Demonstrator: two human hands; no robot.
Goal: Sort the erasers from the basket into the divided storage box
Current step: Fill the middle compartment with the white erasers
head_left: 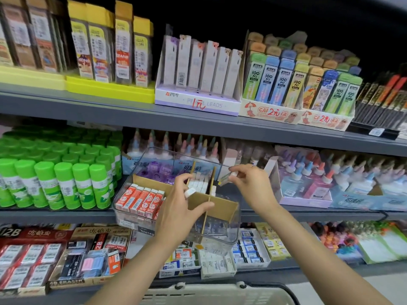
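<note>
Shelf-top storage box (229, 230): left hand (182, 208) holds white eraser (189, 192); right hand (248, 183) pinches another eraser (225, 178).

storage box (231, 230) mid-frame: clear glossy plastic w/ matt brown cardboard dividers (220, 206); red erasers (141, 200) in printed paper sleeves; basket (220, 293) bottom centre: matt pale plastic

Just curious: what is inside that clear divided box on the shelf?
Inside the storage box: red-and-white erasers front left, white erasers mid-back, purple items behind. The left hand hides part.
</note>
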